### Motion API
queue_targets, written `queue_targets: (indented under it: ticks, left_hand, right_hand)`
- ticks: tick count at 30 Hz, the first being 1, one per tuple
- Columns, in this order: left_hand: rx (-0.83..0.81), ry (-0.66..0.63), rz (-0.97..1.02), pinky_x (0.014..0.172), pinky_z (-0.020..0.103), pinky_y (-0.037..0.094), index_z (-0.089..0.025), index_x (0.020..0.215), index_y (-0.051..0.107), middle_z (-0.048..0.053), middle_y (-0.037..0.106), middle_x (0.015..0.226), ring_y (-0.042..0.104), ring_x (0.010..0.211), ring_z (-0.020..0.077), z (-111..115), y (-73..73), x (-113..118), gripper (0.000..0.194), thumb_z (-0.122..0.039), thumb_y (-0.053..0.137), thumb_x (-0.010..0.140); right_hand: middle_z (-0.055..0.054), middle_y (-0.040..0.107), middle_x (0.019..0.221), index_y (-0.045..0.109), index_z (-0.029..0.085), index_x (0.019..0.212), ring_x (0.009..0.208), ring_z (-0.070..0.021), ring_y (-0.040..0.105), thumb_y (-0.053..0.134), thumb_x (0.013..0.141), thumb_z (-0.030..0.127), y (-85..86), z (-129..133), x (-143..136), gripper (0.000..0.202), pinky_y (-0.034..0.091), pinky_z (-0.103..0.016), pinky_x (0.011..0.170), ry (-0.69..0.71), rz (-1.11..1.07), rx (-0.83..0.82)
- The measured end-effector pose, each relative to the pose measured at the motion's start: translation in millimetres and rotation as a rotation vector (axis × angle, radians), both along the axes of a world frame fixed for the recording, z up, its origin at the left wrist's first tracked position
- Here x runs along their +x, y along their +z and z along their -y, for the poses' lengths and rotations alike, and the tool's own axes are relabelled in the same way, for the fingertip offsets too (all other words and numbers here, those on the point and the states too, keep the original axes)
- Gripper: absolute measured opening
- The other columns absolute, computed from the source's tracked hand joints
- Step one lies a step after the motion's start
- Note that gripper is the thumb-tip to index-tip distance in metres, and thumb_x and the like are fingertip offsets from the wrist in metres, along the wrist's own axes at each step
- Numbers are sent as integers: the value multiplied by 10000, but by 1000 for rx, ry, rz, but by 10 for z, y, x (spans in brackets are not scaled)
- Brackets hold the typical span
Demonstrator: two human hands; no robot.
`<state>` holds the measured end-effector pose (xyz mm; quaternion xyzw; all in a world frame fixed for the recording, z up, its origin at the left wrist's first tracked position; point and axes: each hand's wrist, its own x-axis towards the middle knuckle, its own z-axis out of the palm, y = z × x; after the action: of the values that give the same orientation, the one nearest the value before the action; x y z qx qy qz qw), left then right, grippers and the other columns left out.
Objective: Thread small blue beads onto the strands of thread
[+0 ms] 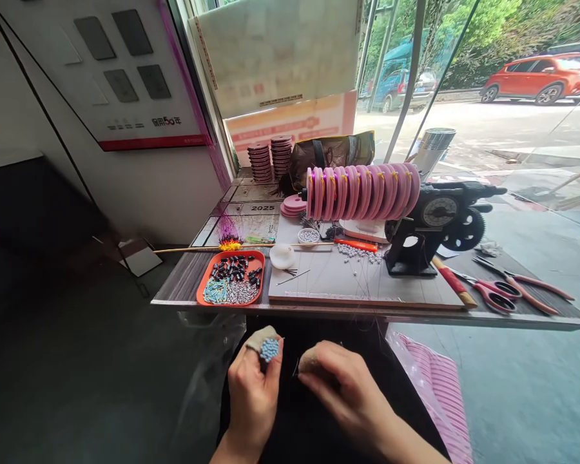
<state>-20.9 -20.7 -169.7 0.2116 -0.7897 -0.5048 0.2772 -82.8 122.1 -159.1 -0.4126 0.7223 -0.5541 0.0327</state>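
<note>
My left hand (254,386) is closed over the lap around a bundle of small light blue pieces (269,350), whose rounded ends face up between thumb and forefinger. A pale cloth-like cover wraps its forefinger. Apart from it, to the right, my right hand (345,386) pinches with thumb and forefinger, that forefinger also in a pale cover. Something thin and fine shows at its fingertips, too small to name. Ahead of the left hand, an orange tray (200,293) on the table holds black pieces, light blue tubes (216,290) and silvery beads (242,293).
A black hand-cranked winder (415,248) carries a row of pink spools (362,192). On the board (319,293) lie grey beads (360,253), a white round lump (283,256) and an orange-handled tool (356,245). Scissors (495,293) and pliers (526,283) lie at right.
</note>
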Motion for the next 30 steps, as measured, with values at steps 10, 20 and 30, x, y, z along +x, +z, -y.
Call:
queue_targets:
  ticks: [10,20,30]
  left_hand:
    - [842,-307,123,532,208,351,-152,827,690,-38,454,599,376,555,91,-90,81,22,299,-285,749,566]
    - [464,-289,146,681,259,468,-161,726,685,39,682,710,601,706,190,-137,126,-14,171,-327,696,692]
    - [-5,-344,230,624,257,462,-188,725,631,37,662,682,621,663,202,-101,117,61,174,-331,569,800]
  right_hand:
    - [-55,602,886,426,177,1120,731,-147,586,385,771,44,-88,-3,9,376,518,-256,649,-172,-229,57]
    - [-85,613,950,390,174,1125,808,-172,603,351,820,46,-82,31,27,333,525,-283,703,-74,-301,100]
    - [-65,627,875,404,181,1153,754,-149,616,339,891,102,-179,51,6,281,528,-253,672,-119,-276,71]
